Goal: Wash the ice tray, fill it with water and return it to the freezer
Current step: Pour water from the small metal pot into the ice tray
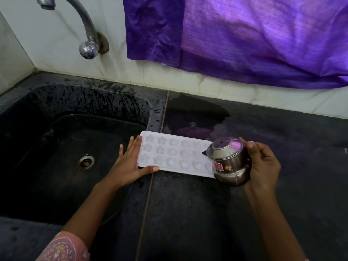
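Observation:
A white ice tray (170, 153) with star and round moulds lies flat on the dark counter, its left end reaching over the sink rim. My left hand (130, 162) rests against that left end, fingers spread along the edge and thumb under the near edge. My right hand (263, 163) grips a small steel pot (228, 161) with a lid and spout, tilted left over the tray's right end. The pot hides the tray's right end. No stream of water shows.
A black stone sink (62, 102) with a drain (85, 162) lies on the left, under a chrome tap (87, 37) on the tiled wall. A purple cloth (254, 38) hangs over the wall behind. A wet patch (195, 113) darkens the counter (188, 213) behind the tray.

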Demonstrator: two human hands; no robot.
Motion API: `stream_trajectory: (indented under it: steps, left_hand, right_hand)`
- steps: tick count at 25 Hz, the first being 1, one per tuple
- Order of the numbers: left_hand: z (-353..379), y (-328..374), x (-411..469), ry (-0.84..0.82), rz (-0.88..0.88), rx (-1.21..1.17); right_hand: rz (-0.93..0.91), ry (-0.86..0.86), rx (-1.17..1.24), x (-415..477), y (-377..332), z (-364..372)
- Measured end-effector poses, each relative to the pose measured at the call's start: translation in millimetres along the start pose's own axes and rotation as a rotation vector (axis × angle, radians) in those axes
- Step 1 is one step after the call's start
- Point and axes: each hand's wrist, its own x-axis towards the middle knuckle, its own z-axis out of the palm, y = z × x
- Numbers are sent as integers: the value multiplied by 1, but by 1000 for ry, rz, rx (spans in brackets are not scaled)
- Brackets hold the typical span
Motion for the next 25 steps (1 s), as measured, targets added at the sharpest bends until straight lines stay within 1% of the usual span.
stream_trajectory:
  steps: [5,10,17,25]
  left_hand:
    - [0,1,0,4,-3,-1]
    - [0,2,0,10,-4,-8]
    - [2,1,1,12,0,-15]
    - [1,1,1,13,-2,-12]
  right_hand:
    - [-29,26,-32,-4,-5,-19]
    - [-33,81,2,-6,-9,-28]
    - [-38,71,-63,-6,-13,-32]
    - [-62,60,-83,-7,-15,-30]
